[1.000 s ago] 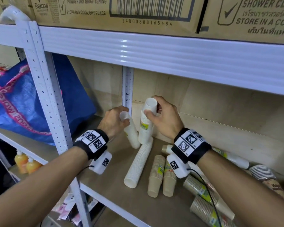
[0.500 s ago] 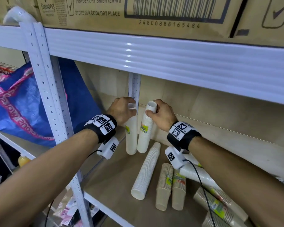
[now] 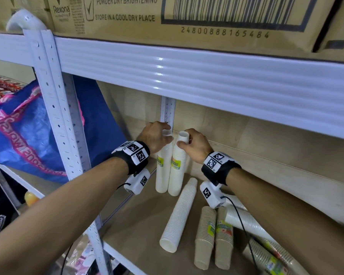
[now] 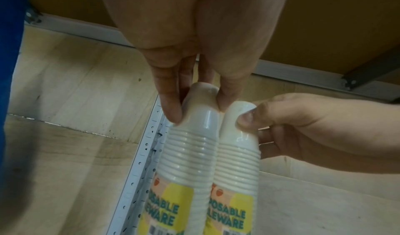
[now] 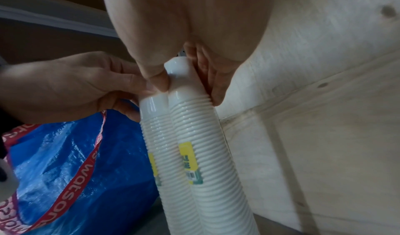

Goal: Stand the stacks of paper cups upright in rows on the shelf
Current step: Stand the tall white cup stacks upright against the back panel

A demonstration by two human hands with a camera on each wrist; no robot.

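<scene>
Two white paper-cup stacks with yellow labels stand upright side by side at the shelf's back left corner, touching each other. My left hand (image 3: 167, 133) pinches the top of the left stack (image 3: 162, 171) between fingers and thumb. My right hand (image 3: 184, 138) pinches the top of the right stack (image 3: 178, 173). In the left wrist view the left hand (image 4: 199, 105) grips the left stack (image 4: 190, 153), next to the right stack (image 4: 238, 161). The right wrist view shows the right stack (image 5: 205, 144) against the wooden back wall.
A third white stack (image 3: 179, 215) lies on the shelf board (image 3: 139, 225) in front. Two brown stacks (image 3: 205, 235) lie beside it, with more stacks (image 3: 244, 219) under my right forearm. A blue bag (image 3: 28, 135) sits left of the white post (image 3: 54, 116). A beam (image 3: 207, 82) hangs overhead.
The left stack, tilted a second ago, now stands straight. Both stacks have been brought together and set back near the rear post.
</scene>
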